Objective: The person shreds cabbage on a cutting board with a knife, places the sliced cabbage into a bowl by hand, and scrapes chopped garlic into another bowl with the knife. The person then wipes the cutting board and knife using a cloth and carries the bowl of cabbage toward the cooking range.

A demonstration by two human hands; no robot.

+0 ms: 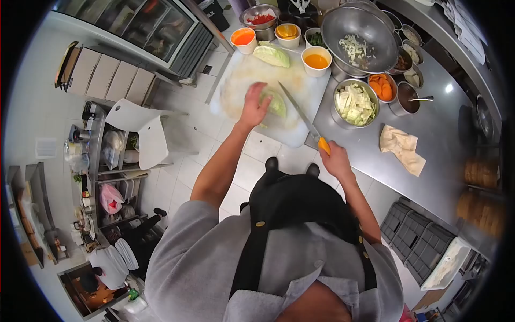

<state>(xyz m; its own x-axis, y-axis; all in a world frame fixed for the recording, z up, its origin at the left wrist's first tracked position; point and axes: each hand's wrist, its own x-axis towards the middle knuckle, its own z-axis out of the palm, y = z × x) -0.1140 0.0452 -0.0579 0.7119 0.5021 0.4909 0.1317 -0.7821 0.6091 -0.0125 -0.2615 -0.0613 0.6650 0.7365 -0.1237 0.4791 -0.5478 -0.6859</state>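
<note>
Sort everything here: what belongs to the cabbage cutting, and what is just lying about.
Belongs, by the look of it:
- knife, in the right hand
- cabbage piece, at the left hand
- cutting board
- chopped cabbage

Probably just lying about:
- cloth
- white chair
- pink bag
- grey crates

Scene brightly lit; small glare spot [449, 87] reflected on steel counter [440, 129], upper right; lines bent, corners blacked out.
</note>
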